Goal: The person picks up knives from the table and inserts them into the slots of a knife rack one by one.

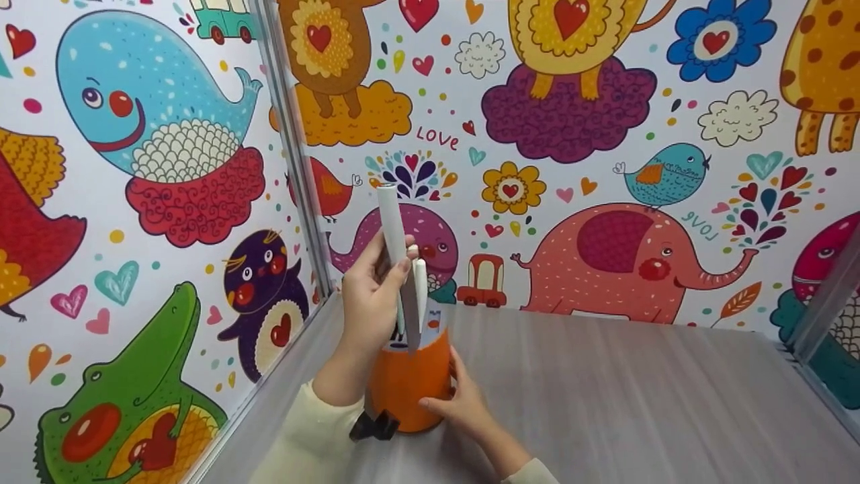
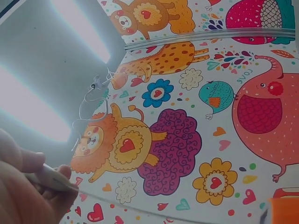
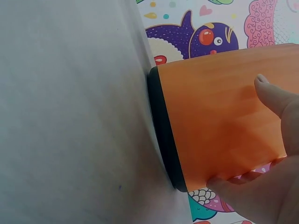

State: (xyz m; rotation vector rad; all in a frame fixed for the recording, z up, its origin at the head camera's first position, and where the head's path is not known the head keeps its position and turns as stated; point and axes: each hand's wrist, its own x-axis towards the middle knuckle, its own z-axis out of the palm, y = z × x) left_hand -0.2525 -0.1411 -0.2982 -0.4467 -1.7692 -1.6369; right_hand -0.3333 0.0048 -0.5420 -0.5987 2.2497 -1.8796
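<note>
An orange knife block (image 1: 410,393) with a black base stands upright on the table. My left hand (image 1: 368,292) grips the white handle of a kitchen knife (image 1: 392,218) above it. The knife's broad blade points down, and its lower end overlaps the block's top rim in the head view. In the left wrist view, fingers and thumb wrap the white handle (image 2: 52,179), with the blade seen edge-on as a thin line. Another white handle (image 1: 420,289) sticks up from the block just right of the blade. My right hand (image 1: 470,403) holds the block's right side, thumb (image 3: 271,93) and fingers spread around it.
The grey wood-grain table (image 1: 591,396) reaches to printed cartoon walls at the left and back. A metal corner strip (image 1: 295,148) joins these walls. A black clip-like piece (image 1: 375,427) sits at the left sleeve cuff, close to the block.
</note>
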